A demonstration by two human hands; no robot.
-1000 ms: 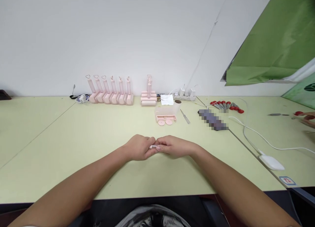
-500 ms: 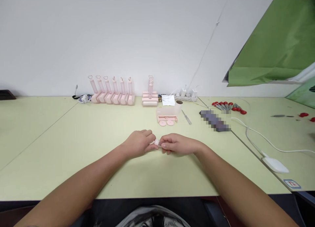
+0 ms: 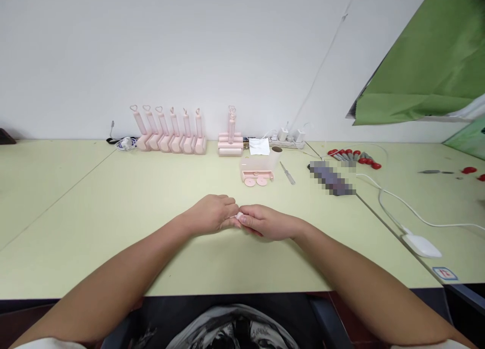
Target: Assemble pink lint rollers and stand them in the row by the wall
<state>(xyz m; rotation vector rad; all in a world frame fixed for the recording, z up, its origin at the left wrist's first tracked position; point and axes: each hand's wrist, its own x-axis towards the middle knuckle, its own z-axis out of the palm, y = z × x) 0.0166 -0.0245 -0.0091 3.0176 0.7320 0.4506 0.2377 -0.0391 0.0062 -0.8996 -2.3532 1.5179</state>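
My left hand point(image 3: 215, 214) and my right hand point(image 3: 267, 221) meet just above the table, fingers closed. Between the fingertips shows a small pale pink end of a roller handle point(image 3: 239, 215). My left fingers pinch this end; the right fingers wrap round the rest, which is hidden. Beyond the hands stands an opened pink roller case point(image 3: 248, 175) with a cloudy clear cover point(image 3: 257, 163). Two flat pink discs, a left one point(image 3: 249, 182) and a right one point(image 3: 261, 182), lie in front of it.
Several pink rollers point(image 3: 170, 142) with upright handles line the wall, and more rollers point(image 3: 231, 146) stand right of them. A craft knife point(image 3: 288, 173), a blurred dark object point(image 3: 331, 178), red-capped tools point(image 3: 343, 154) and a white charger point(image 3: 422, 245) with its cable lie to the right.
My hands have come closer together. The right hand has slid left over the clear part of the handle, and less of the handle shows. The view has tilted slightly down.
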